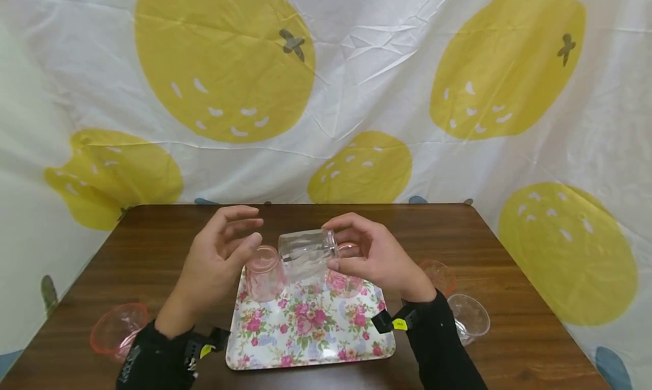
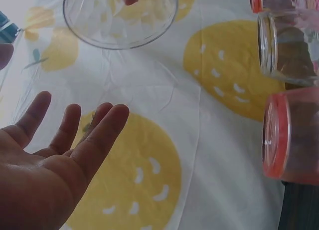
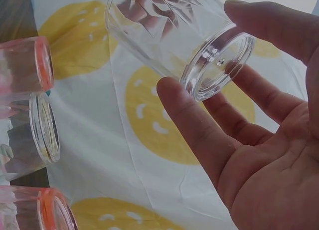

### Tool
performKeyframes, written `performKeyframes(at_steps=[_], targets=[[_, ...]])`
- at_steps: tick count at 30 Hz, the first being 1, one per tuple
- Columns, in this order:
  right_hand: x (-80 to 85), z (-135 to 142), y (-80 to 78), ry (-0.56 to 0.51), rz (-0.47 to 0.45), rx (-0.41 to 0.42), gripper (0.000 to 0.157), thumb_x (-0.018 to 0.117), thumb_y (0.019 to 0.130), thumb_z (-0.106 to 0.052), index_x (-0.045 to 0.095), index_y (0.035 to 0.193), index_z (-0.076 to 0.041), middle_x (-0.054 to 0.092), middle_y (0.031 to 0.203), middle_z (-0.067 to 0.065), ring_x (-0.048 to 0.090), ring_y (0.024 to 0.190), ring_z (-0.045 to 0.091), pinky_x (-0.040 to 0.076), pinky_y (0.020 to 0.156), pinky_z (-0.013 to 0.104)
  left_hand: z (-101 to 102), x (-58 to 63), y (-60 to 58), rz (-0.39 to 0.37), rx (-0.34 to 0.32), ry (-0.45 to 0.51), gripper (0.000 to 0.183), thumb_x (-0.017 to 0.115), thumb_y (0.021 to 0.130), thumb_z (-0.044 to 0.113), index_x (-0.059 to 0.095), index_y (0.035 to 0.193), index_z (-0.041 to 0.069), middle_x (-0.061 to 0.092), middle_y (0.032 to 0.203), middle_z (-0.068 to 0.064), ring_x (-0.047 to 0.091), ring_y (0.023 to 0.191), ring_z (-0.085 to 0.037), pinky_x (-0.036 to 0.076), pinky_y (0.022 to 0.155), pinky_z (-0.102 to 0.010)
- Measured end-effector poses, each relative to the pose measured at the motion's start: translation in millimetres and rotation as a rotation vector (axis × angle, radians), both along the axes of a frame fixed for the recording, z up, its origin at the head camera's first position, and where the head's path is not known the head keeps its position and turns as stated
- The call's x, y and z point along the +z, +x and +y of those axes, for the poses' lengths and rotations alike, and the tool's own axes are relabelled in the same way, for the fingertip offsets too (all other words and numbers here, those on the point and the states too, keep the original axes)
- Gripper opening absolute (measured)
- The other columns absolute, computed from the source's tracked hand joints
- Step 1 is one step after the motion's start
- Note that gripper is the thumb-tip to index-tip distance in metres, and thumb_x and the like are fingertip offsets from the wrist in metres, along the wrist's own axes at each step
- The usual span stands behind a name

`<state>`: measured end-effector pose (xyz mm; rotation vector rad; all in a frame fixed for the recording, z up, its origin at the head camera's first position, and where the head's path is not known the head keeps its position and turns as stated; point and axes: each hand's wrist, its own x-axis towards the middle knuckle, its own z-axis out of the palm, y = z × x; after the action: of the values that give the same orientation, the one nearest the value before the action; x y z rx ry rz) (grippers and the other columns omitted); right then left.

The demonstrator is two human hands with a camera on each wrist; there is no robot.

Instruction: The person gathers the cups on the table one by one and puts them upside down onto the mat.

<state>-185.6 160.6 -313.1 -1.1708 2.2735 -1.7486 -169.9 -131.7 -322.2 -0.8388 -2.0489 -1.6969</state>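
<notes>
My right hand (image 1: pixel 374 254) pinches a clear glass (image 1: pixel 308 247) near its base, thumb on one side and fingers on the other. The glass lies sideways in the air above the tray, mouth to the left. My left hand (image 1: pixel 211 260) is raised and empty, its fingers loosely extended near a pink glass (image 1: pixel 265 277). That pink glass stands upside down on the floral tray (image 1: pixel 305 350). Beside it stands another clear glass (image 3: pixel 22 140), mostly behind the held one in the head view. Another pink glass (image 1: pixel 345 282) is partly hidden by my right hand.
The tray lies on a dark wooden table (image 1: pixel 168 237). Left of it is a pink bowl (image 1: pixel 114 325). On the right are another pink bowl (image 1: pixel 439 274), partly hidden, and a clear bowl (image 1: pixel 471 316). A lemon-print cloth (image 1: pixel 356 84) hangs behind the table.
</notes>
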Motion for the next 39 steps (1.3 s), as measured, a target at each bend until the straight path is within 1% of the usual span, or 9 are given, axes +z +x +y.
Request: performKeyframes(at_steps=[5,9,15,20,24,30,34,37,39], targets=[[6.1,-5.7,-1.7,0.063,0.051,-0.012,0.05,0.075,0.084,0.001,0.056,0.13,-0.004,0.057,0.128,0.015,0.063,0.108,0.026,0.062,0.083,0.038,-9.6,2.6,0.8,0.01,0.037,0.001,0.038,0.059,0.095,-0.003,0.05,0.133,-0.002,0.058,0.124,-0.007,0.058,0.116,-0.023,0.053,0.088,-0.012],[12.7,-10.2,-3.2,0.12,0.09,-0.021,0.05,0.076,0.085,-0.003,0.057,0.131,-0.006,0.057,0.13,0.012,0.062,0.111,0.021,0.061,0.087,0.04,-13.6,5.4,1.1,0.021,0.05,0.007,0.038,0.058,0.095,-0.004,0.051,0.133,-0.002,0.058,0.124,-0.001,0.058,0.116,-0.026,0.054,0.087,-0.012],[25.4,-15.1,-1.8,0.218,0.186,-0.034,0.051,0.078,0.084,-0.01,0.059,0.132,-0.01,0.058,0.129,0.006,0.061,0.11,0.015,0.062,0.085,0.041,-11.8,9.5,2.6,0.029,0.079,-0.003,0.038,0.059,0.095,-0.003,0.051,0.132,-0.004,0.058,0.123,0.0,0.058,0.115,-0.029,0.054,0.085,-0.012],[33.1,-28.4,-0.6,0.311,0.268,0.012,0.049,0.078,0.085,-0.015,0.059,0.131,-0.011,0.059,0.128,0.003,0.058,0.112,0.014,0.062,0.083,0.039,-13.0,12.3,3.1,0.023,0.104,-0.012,0.038,0.059,0.095,-0.001,0.05,0.132,-0.005,0.056,0.124,-0.003,0.058,0.114,-0.031,0.053,0.086,-0.012],[36.3,-40.1,-0.3,0.394,0.355,0.034,0.048,0.077,0.085,-0.017,0.062,0.129,-0.01,0.059,0.126,0.002,0.057,0.109,0.012,0.062,0.082,0.039,-14.8,13.7,3.7,0.024,0.122,-0.018,0.038,0.059,0.096,-0.001,0.049,0.132,-0.005,0.055,0.125,-0.005,0.057,0.115,-0.031,0.053,0.086,-0.011],[37.3,-51.7,0.6,0.511,0.418,0.045,0.049,0.078,0.083,-0.019,0.063,0.129,-0.012,0.059,0.125,0.002,0.056,0.111,0.012,0.06,0.082,0.034,-15.0,15.8,4.0,0.023,0.156,-0.028,0.038,0.057,0.097,0.002,0.049,0.134,-0.003,0.055,0.125,-0.008,0.058,0.115,-0.028,0.052,0.083,-0.01],[35.1,-58.3,1.7,0.561,0.443,0.066,0.049,0.078,0.083,-0.018,0.063,0.129,-0.01,0.059,0.122,0.003,0.057,0.105,0.014,0.059,0.082,0.037,-14.1,17.9,3.7,0.01,0.162,-0.031,0.037,0.057,0.098,0.005,0.049,0.134,-0.001,0.057,0.125,-0.01,0.058,0.115,-0.024,0.052,0.082,-0.01],[30.7,-64.3,1.6,0.593,0.465,0.092,0.049,0.077,0.084,-0.018,0.062,0.13,-0.009,0.06,0.121,0.004,0.057,0.103,0.015,0.057,0.082,0.037,-13.6,18.5,3.9,0.0,0.164,-0.031,0.037,0.057,0.098,0.006,0.049,0.134,0.0,0.059,0.124,-0.009,0.059,0.114,-0.021,0.053,0.081,-0.01],[26.8,-68.2,1.2,0.614,0.48,0.105,0.05,0.077,0.084,-0.018,0.062,0.131,-0.009,0.06,0.122,0.005,0.057,0.105,0.015,0.056,0.083,0.035,-13.3,18.6,4.1,-0.004,0.164,-0.029,0.037,0.057,0.099,0.006,0.05,0.134,0.0,0.059,0.123,-0.007,0.059,0.114,-0.023,0.053,0.08,-0.01]])
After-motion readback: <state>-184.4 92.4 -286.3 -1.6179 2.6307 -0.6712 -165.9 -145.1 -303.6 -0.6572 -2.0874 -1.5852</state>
